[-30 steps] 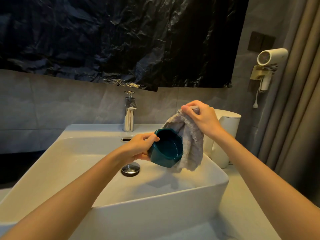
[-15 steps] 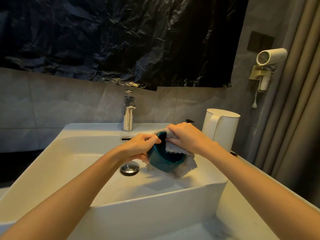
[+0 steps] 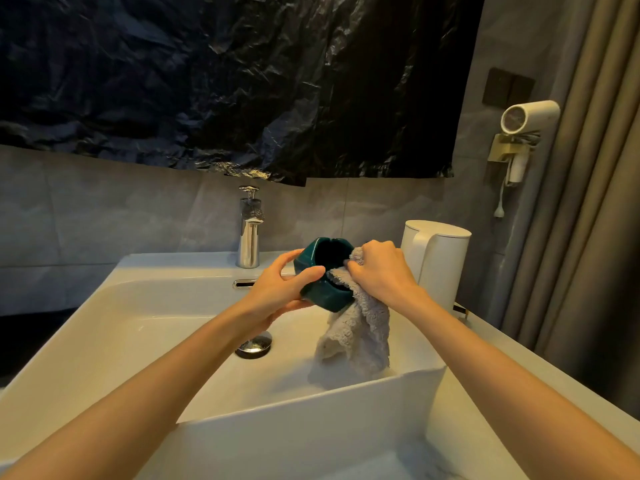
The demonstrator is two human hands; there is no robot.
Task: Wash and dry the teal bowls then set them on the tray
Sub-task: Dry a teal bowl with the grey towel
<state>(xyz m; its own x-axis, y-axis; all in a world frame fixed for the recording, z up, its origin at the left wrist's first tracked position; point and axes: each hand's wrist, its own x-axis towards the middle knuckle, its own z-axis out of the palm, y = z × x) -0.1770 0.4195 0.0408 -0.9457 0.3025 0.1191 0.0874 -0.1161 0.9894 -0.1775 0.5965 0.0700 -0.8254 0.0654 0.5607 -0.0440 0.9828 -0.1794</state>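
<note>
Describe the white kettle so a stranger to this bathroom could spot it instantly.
Find the big white sink. Just beyond its right rim stands the kettle. It is a tall white cylinder with a flat lid, unlike the shiny chrome tap at the sink's back.

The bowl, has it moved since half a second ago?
Yes. The bowl rose toward the faucet; its top is now near the lid height of the kettle.
</note>
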